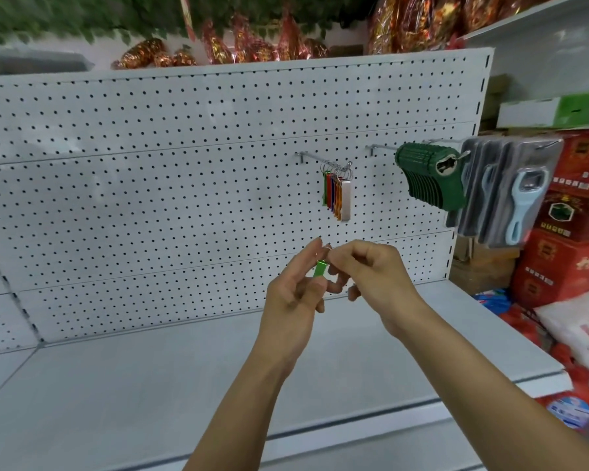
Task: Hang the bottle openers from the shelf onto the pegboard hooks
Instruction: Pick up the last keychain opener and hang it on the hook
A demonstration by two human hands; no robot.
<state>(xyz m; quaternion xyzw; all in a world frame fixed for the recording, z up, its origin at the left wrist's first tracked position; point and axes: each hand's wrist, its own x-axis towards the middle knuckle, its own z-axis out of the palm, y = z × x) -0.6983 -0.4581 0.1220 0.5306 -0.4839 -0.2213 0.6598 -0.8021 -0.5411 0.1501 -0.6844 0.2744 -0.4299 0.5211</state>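
A small green bottle opener [319, 269] with a key ring is held between both hands in front of the white pegboard [150, 198]. My left hand [295, 294] grips its lower body. My right hand [364, 273] pinches the ring at its top. Above them, several coloured key-ring openers [336, 193] hang on a peg hook [312, 157]. To the right, a stack of dark green openers [429, 180] hangs on a second hook [383, 147], beside several blister-packed light blue openers [517, 195] on a third hook.
A bare white shelf [150, 379] runs below the pegboard. Red cartons [572, 239] and bags [572, 334] are stacked at the right. Red and gold foil decorations [252, 45] sit on top of the pegboard unit.
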